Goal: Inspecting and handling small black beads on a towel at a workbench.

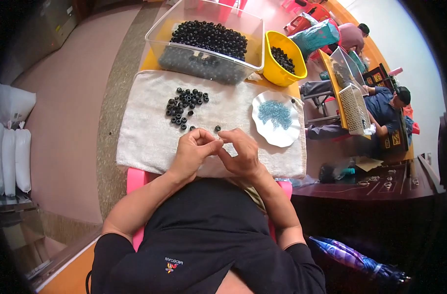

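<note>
My left hand point(191, 153) and my right hand point(242, 152) meet over the near part of a pale cloth point(150, 142). Thumb and fingers are pinched on both, and whatever they hold is too small to make out. Just beyond my right fingertips lies one black bead point(218, 128); another black bead point(193, 128) sits by my left fingers. Farther off to the left, several loose black beads point(186, 100) with holes are spread in a cluster. To the right, a white scalloped plate point(283, 139) carries a heap of tiny blue beads point(275, 114).
A clear plastic bin point(157, 36) of black beads stands at the table's far side, beside a yellow tub point(277, 78) with more. At right, a seated person point(387, 105) works at another table with a perforated white basket point(353, 110). A folded umbrella point(356, 257) lies lower right.
</note>
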Tool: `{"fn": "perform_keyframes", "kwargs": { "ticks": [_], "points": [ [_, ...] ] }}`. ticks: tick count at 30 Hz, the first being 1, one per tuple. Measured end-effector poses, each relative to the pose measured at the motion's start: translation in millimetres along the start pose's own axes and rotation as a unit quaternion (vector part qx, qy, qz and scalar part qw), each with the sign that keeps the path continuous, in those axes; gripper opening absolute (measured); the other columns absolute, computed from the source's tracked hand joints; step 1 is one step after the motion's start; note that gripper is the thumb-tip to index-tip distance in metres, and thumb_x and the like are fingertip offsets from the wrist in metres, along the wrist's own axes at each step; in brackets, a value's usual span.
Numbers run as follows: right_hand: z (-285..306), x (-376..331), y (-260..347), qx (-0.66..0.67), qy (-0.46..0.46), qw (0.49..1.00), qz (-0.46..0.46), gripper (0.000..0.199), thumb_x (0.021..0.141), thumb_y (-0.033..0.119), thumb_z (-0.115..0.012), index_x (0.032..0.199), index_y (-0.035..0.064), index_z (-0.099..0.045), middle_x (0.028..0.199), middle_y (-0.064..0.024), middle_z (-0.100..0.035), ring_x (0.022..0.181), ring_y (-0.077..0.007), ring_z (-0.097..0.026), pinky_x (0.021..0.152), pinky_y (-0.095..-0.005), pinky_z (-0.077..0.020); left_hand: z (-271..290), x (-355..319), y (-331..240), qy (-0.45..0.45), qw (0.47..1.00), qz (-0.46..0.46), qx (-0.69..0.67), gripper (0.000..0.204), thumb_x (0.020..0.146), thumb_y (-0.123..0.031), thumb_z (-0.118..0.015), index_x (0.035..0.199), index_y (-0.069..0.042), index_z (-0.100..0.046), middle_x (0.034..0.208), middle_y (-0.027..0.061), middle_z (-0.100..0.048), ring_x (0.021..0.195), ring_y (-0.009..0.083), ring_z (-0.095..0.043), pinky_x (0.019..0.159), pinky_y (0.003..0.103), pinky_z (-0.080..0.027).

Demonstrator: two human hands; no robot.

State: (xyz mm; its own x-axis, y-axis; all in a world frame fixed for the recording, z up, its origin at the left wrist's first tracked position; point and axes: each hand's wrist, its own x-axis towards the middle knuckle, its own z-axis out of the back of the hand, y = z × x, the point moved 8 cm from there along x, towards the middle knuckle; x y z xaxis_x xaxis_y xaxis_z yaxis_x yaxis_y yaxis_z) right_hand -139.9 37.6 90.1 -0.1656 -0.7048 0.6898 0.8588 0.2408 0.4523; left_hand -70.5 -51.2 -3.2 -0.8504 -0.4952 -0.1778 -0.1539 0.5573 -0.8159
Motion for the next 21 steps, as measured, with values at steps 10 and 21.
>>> {"fn": "perform_keyframes", "kwargs": {
  "ticks": [10, 21],
  "points": [
    [36, 11, -15, -0.032, -0.092, 0.994, -0.045, 0.031, 0.069, -0.009, -0.076, 0.096, 0.0013, -0.064, 0.089, -0.0135, -0.064, 0.079, -0.0257, -0.064, 0.066, -0.0324, -0.0523, 1, -1, -4, -0.012, 0.999, -0.029, 0.016, 0.012, 0.090, -0.012, -0.069, 0.092, -0.003, -0.060, 0.082, 0.0031, -0.066, 0.074, 0.0091, -0.063, 0.069, 0.024, -0.053],
    [161, 82, -117, -0.247, -0.250, 0.936, -0.011, 0.020, 0.082, 0.001, -0.071, 0.101, -0.0016, -0.067, 0.101, -0.0120, -0.065, 0.081, -0.0172, -0.065, 0.069, -0.0272, -0.0547, -1, -4, -4, -0.017, 0.997, -0.044, 0.062, 0.012, 0.090, -0.012, -0.069, 0.089, -0.003, -0.061, 0.081, 0.0034, -0.066, 0.071, 0.0091, -0.062, 0.070, 0.024, -0.052]
  ]
}}
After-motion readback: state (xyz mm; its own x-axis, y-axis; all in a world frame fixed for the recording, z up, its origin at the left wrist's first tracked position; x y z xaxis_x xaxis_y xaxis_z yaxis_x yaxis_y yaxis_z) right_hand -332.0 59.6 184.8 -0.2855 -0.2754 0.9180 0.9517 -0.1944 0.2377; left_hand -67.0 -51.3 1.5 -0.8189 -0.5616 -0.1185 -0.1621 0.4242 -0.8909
